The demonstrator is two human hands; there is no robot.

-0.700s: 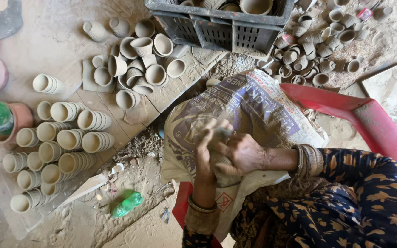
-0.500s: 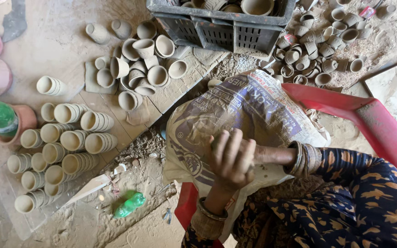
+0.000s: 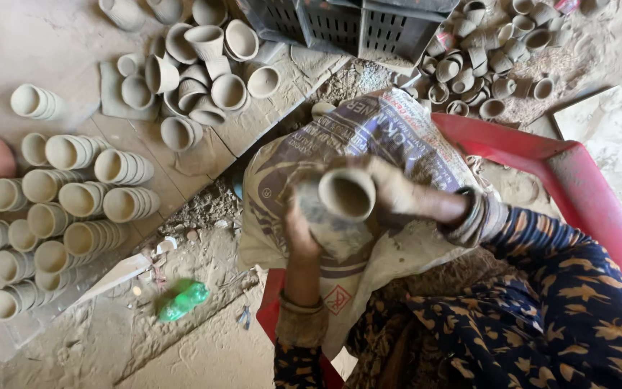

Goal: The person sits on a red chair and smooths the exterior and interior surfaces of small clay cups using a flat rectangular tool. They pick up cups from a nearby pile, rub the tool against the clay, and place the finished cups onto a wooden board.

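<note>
clay cup (image 3: 345,194) between left hand (image 3: 300,229) and right hand (image 3: 397,189)

Dusty earthen floor (image 3: 203,338), flat stone slabs (image 3: 52,43), red plastic seat (image 3: 577,180), soft daylight

A person sits over a printed woven sack (image 3: 390,144) spread across their lap, and both hands meet above it around one grey clay cup (image 3: 343,196). The left hand (image 3: 300,230) cradles the cup from below, and the right hand (image 3: 390,189) closes on its rim, with the cup's mouth tipped toward the camera. Left of the sack, neat stacks of nested cups (image 3: 73,194) lie on the floor, and beyond them a loose heap of cups (image 3: 196,65). Above the sack stands a dark plastic crate (image 3: 354,25). Below and left of the sack lies a green bottle (image 3: 183,300). A red plastic chair (image 3: 577,180) edges the sack's right side.
</note>
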